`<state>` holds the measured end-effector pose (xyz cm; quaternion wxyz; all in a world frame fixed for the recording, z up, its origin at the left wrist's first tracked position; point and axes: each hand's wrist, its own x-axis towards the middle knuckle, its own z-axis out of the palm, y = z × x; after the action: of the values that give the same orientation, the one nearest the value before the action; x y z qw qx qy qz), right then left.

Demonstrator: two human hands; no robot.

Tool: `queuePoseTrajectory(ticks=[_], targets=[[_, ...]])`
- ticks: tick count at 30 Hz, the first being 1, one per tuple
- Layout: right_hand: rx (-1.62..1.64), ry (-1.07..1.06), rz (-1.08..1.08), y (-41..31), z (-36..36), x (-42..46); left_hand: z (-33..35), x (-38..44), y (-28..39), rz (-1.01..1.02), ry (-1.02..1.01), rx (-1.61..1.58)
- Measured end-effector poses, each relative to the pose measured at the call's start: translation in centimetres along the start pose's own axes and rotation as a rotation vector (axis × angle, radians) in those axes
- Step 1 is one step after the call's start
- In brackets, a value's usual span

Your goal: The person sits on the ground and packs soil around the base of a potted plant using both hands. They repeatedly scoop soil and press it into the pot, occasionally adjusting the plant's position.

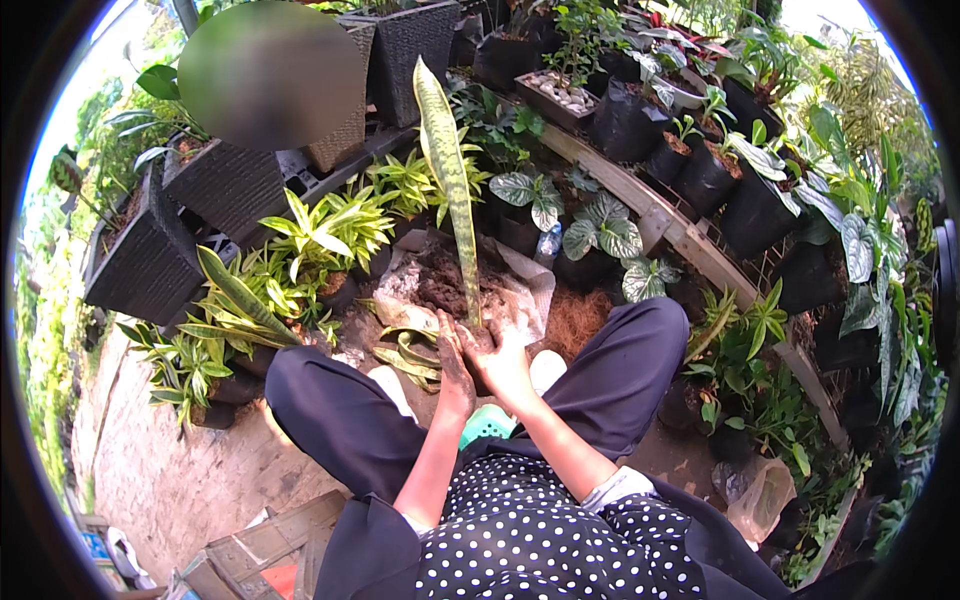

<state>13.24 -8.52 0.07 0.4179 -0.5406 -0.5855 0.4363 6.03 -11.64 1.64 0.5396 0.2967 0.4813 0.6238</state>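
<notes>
A tall snake plant leaf (452, 161), mottled green with yellow edges, stands nearly upright between my hands. Soil-smeared, my left hand (456, 371) lies along the left side of its base with fingers pointing forward. My right hand (495, 361) cups the base from the right, its fingers close to the left ones. My palms hide most of what is around the leaf's foot; a dark patch shows between them. Just beyond, dark soil (442, 281) lies on an opened whitish sack (541, 283). Cut or loose snake plant leaves (411, 361) rest on the ground left of my hands.
Brown coir fibre (577, 322) lies beside the sack, near a small plastic bottle (549, 244). Variegated potted plants (322, 232) crowd the left. A wooden rail (637, 191) curves along the right, with black polybags (705, 176) behind it. A green perforated plastic object (487, 424) is beneath me.
</notes>
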Motion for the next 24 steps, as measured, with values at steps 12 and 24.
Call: queuePoseTrajectory(ticks=[12,24], targets=[[-0.493,0.210,-0.179,0.8,-1.2,-1.6,-4.6,2.6,-6.6,-0.283,-0.096,-0.198],[0.461,-0.120,0.315,4.4,-0.5,0.7,-3.4,3.7,-4.6,-0.300,-0.088,-0.136]])
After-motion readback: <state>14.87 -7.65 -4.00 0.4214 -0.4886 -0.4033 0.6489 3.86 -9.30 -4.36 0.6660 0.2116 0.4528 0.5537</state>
